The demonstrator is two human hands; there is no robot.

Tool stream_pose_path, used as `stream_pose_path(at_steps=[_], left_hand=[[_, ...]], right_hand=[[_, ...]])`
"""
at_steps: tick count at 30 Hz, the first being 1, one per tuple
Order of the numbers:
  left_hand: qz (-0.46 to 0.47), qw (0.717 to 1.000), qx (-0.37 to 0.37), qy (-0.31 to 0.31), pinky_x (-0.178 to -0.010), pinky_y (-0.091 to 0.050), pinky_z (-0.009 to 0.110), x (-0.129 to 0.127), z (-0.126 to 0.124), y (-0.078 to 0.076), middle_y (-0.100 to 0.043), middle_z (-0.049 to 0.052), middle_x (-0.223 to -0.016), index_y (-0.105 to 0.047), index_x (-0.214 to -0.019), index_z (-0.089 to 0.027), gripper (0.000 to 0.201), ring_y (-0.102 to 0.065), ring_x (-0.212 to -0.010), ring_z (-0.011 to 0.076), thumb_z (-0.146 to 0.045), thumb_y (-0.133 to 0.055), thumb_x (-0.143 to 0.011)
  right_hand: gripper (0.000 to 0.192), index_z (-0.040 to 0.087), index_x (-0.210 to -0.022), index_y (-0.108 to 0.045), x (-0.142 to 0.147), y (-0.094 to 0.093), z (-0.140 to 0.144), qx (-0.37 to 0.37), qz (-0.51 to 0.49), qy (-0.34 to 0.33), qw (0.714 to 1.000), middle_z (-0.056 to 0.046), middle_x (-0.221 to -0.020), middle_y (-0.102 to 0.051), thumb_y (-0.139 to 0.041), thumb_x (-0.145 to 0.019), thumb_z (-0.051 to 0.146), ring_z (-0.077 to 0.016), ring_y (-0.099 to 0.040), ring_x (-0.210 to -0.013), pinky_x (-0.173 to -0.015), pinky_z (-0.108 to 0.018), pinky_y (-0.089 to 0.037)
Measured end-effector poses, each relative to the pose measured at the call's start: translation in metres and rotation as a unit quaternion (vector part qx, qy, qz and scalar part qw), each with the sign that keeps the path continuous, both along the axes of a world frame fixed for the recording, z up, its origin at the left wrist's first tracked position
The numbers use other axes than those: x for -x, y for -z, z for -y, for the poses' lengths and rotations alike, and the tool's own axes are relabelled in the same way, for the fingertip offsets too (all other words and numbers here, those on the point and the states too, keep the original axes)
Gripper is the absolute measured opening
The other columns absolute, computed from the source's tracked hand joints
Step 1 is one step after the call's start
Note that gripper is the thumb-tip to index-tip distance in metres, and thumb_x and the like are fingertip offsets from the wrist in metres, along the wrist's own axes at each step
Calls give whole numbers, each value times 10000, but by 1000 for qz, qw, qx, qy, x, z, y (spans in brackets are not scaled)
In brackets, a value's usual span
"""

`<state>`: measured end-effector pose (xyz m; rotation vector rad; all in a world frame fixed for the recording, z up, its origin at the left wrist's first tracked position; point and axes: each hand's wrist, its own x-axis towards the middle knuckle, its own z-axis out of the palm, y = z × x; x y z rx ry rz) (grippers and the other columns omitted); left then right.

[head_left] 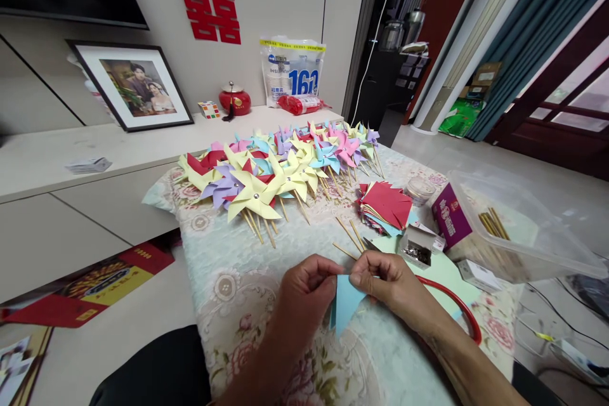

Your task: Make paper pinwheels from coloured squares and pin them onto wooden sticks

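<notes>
Fingers of the left hand point(304, 292) and right hand point(387, 282) pinch a blue paper square point(345, 304) over the desk point(238, 279), apparently folding its corners. Next comes a stick point(349, 233); finished pinwheels point(266, 171) lie beyond.

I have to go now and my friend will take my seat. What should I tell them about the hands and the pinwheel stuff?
Left hand and right hand both pinch one light blue paper piece over the flowered cloth.
Done: a big heap of finished pinwheels on sticks at the far end.
Left: a stack of cut paper squares, loose sticks, a small open box of pins, more sticks in the clear tub on the right.
The blue piece is not yet on a stick.
</notes>
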<state>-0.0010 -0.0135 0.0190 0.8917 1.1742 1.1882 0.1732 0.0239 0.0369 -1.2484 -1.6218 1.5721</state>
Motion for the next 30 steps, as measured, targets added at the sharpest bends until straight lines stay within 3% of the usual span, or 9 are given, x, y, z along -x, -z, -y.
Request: stream_pose_path(at_steps=[4, 9, 16, 19, 22, 30], left_hand=[[-28, 1000, 0, -11, -526, -422, 242, 1, 2, -4, -674, 13, -690, -668, -974, -160, 237, -556, -553, 131, -331, -637, -813], [-119, 992, -36, 4, -545, -416, 250, -1, 6, -1, -684, 20, -670, -690, -909, -182, 218, -583, -585, 156, -366, -683, -793], [-83, 996, -5, 19, -577, -431, 266, -2, 3, 7, -708, 29, -676, -704, -806, -190, 130, -612, -601, 176, -310, -673, -765], [-179, 982, -37, 41, -586, -412, 271, 1, 6, 0, -705, 18, -679, -701, -825, -210, 123, -604, -609, 181, -305, -624, -820], [-273, 958, -73, 52, -676, -434, 299, 2, 9, -6, -754, 40, -821, -692, -890, -228, 126, -662, -755, 224, -271, -579, -857], [-361, 926, -95, 52, -737, -448, 347, -1, 10, -6, -762, 69, -897, -655, -1042, -234, 211, -688, -856, 278, -239, -553, -858]], right_hand=[[261, 185, -716, -644, 0, 4, -1, -29, 7, 39, 999, 39, -610, -524, -739, -800, 413, -108, -411, -563, -528, -237, -315], [339, 183, -706, -639, 2, 4, -2, -35, -7, 70, 997, 33, -595, -523, -732, -777, 501, -116, -411, -553, -528, -249, -322], [313, 178, -752, -663, -2, 3, -1, -56, 9, 42, 997, 8, -656, -581, -699, -816, 483, -141, -479, -620, -585, -270, -361], [280, 177, -835, -707, -2, 0, 0, -86, 38, 26, 995, -10, -721, -622, -663, -857, 453, -155, -504, -671, -616, -277, -371], [242, 184, -873, -726, -1, -3, 0, -103, 44, 11, 994, -17, -772, -650, -656, -868, 415, -164, -527, -704, -642, -281, -385], [217, 196, -761, -699, 2, -1, 1, -139, 37, 11, 990, -8, -733, -656, -663, -867, 382, -173, -556, -712, -678, -287, -416]])
